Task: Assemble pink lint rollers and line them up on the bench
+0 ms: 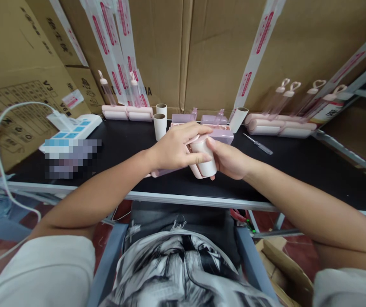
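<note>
Between my two hands is a lint roller [206, 164], a white roll in a pale pink casing, tilted above the front half of the black table. My left hand [176, 147] reaches over its upper end, with the thumb along the white roll. Around the right side curls my right hand [230, 157], its thumb pressed near the top. Fingers cover part of the casing. Under my left forearm, a pale purple and pink piece on the table is mostly hidden. Behind the hands lie purple plastic pieces [223, 136], partly covered.
White cardboard tubes [159, 127] stand behind my left hand, and another tube [239, 119] leans at right. Pink lint rollers [281, 127] line the back on both sides. A screwdriver [258, 144] lies right; a power strip [74, 132] sits left. Cardboard [214, 55] walls the back.
</note>
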